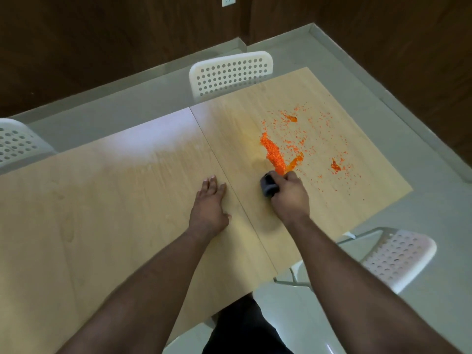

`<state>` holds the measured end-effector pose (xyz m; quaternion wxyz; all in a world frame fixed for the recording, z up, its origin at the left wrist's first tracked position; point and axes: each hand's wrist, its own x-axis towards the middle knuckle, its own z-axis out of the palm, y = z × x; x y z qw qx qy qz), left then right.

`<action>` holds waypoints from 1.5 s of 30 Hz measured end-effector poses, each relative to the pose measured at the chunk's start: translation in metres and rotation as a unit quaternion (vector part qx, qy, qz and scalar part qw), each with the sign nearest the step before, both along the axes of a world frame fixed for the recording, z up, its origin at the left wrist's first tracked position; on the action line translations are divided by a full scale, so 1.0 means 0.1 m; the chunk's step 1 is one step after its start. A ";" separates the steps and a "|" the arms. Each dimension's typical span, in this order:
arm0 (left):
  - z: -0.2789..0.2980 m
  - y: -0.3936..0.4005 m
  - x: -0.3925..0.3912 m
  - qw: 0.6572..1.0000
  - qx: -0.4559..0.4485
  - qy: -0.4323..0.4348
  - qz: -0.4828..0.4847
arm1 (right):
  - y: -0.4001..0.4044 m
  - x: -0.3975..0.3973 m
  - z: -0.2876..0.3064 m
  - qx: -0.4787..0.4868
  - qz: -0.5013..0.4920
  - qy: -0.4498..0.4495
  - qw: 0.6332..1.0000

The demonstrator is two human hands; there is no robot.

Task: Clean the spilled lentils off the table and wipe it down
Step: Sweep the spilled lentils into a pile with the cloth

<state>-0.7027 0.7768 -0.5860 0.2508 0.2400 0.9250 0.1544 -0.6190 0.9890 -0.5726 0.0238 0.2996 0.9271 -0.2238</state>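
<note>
Orange lentils (273, 152) lie spilled on the right half of the light wooden table (127, 200). A thick ridge of them runs toward my right hand, with smaller clumps and scattered grains further right and back. My right hand (290, 194) grips a dark grey cloth (268, 186) bunched up at the near end of the ridge, pressed on the tabletop. My left hand (210, 204) rests flat on the table with straight fingers, just left of the seam between the two table halves.
Three white perforated chairs stand around the table: one at the far edge (229, 72), one at the left (18, 144), one at the near right (393, 256). Grey floor and dark wooden walls surround the table. The table's right edge lies close to the scattered grains.
</note>
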 end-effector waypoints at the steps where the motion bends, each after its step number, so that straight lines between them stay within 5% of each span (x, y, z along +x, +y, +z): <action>1: 0.01 0.02 0.05 1.000 0.003 0.006 -0.010 | 0.07 -0.01 0.02 -0.004 -0.007 0.002 1.000; 12: -0.06 0.28 0.53 0.999 0.022 -0.016 -0.024 | -0.42 0.90 0.12 0.002 0.182 -0.024 0.983; 27: -0.03 0.85 1.06 0.992 0.023 -0.008 0.125 | 0.92 0.28 0.13 0.014 0.167 0.016 0.986; 35: -0.05 1.36 1.43 0.982 0.013 0.015 0.189 | 1.08 1.21 0.03 0.000 0.356 0.015 0.934; 45: -0.06 1.76 1.47 0.974 -0.044 0.018 0.222 | 1.81 0.66 -0.02 0.045 0.280 0.017 0.959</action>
